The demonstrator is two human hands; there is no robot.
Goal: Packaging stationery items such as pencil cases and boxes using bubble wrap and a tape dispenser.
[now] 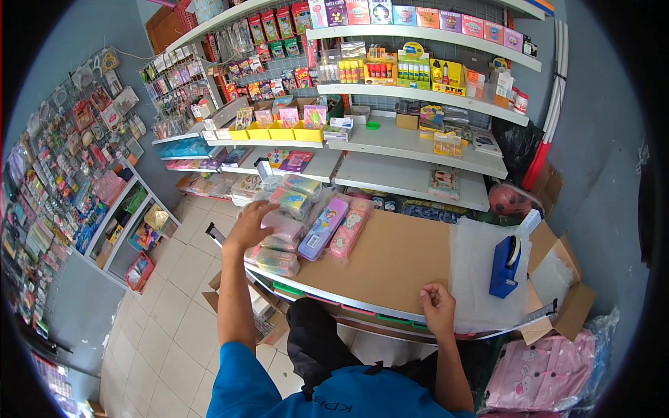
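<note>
My left hand (252,223) is over the left end of the table, fingers apart, beside a pile of plastic-wrapped packages (285,230). Whether its fingertips touch the pile I cannot tell. Right of the pile lie a purple pencil case (324,230) with a printed figure and a barcode sticker, and a pink pencil case (351,227) in clear wrap. My right hand (438,308) rests at the front edge of the brown tabletop (387,261), its fingers curled in; nothing shows in it.
Bubble wrap (473,271) covers the table's right end, with a blue tape dispenser (505,269) on it. An open cardboard box (567,292) and a pink bag (541,371) sit at the right. Stocked shelves (418,141) stand behind the table. Another cardboard box (272,318) is below, left.
</note>
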